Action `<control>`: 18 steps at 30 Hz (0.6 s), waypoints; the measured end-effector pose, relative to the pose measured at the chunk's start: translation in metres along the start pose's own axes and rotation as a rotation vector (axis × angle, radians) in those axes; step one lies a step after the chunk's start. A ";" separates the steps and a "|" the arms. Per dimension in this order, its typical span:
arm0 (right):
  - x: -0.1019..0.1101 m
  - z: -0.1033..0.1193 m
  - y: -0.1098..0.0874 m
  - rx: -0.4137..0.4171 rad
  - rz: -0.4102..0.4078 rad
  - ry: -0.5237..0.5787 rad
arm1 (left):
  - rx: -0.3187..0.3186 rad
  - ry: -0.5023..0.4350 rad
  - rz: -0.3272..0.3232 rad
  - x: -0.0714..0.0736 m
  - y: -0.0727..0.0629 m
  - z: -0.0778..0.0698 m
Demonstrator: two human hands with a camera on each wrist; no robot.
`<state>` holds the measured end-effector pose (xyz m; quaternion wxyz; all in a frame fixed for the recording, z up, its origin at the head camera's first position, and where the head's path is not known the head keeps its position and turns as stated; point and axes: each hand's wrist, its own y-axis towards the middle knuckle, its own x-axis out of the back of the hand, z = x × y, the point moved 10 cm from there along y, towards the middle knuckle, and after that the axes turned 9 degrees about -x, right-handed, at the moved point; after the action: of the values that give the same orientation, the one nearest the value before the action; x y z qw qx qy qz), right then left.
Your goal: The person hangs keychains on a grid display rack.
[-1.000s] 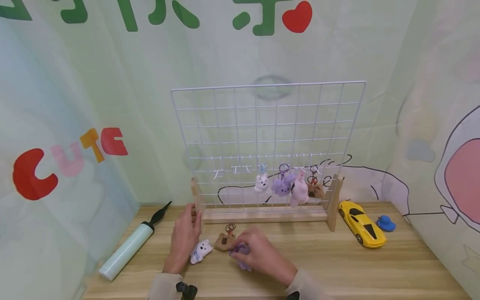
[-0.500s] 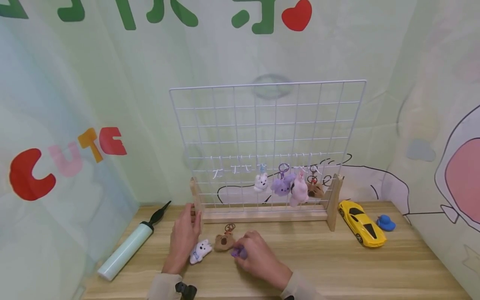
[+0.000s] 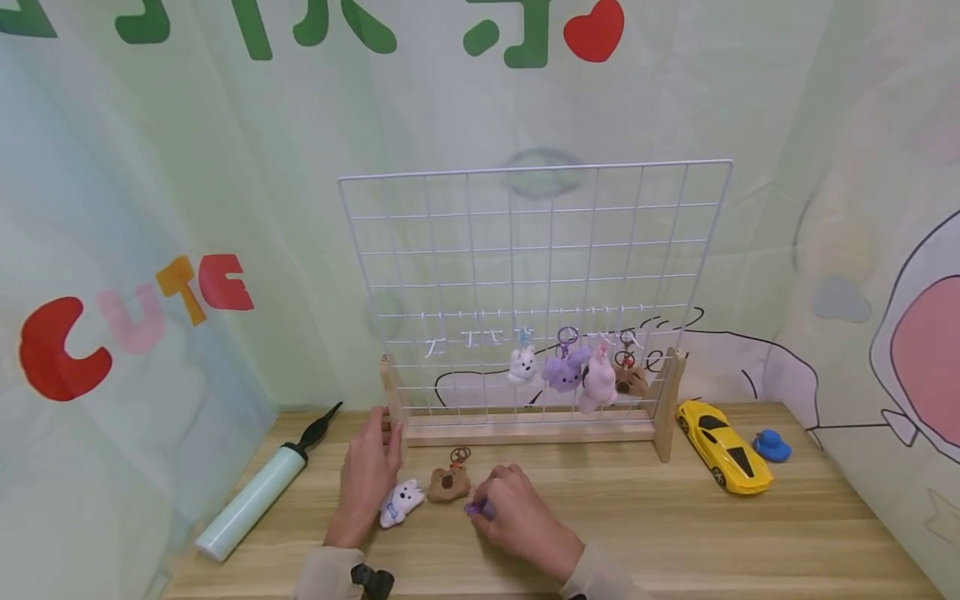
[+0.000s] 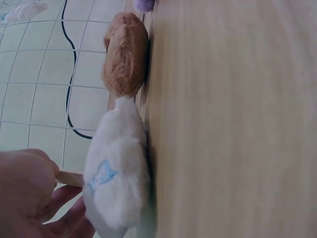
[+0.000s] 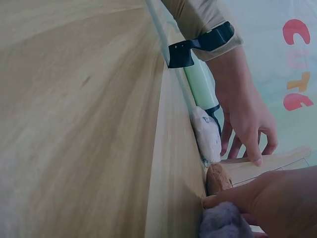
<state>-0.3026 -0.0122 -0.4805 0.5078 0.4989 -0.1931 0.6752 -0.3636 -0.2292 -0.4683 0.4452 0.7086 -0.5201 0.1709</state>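
Note:
My left hand [image 3: 366, 471] grips the left wooden post [image 3: 390, 383] of a white wire grid rack [image 3: 532, 225], thumb in front. My right hand [image 3: 521, 512] pinches a small purple plush keychain [image 5: 225, 222] low over the table; most of it is hidden behind the fingers in the head view. Between the hands, a brown plush keychain [image 3: 448, 484] with a metal ring lies on the wood. Beside it, close to my left wrist, is a white plush dog keychain [image 3: 402, 502] with a blue bow.
Plush keychains, among them a white dog [image 3: 522, 367], a purple one [image 3: 564, 372] and a pink one [image 3: 598, 385], hang from the rack's hooks. A pale green hand pump [image 3: 255, 502] lies left. A yellow toy car [image 3: 723, 450] and small blue hat [image 3: 772, 447] stand right.
My right hand has drawn slightly down and turned over the purple plush keychain, covering more of it. The left hand stays on the post.

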 end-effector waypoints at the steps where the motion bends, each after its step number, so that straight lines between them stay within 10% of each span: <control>1: 0.000 0.000 0.000 0.003 -0.001 0.001 | -0.001 0.001 0.000 0.000 0.000 0.000; 18: 0.001 -0.007 0.004 0.084 0.200 0.126 | 0.000 0.011 0.002 -0.001 0.001 0.001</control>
<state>-0.3095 -0.0078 -0.4814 0.4276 0.4545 -0.1810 0.7601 -0.3648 -0.2293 -0.4691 0.4479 0.7073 -0.5181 0.1754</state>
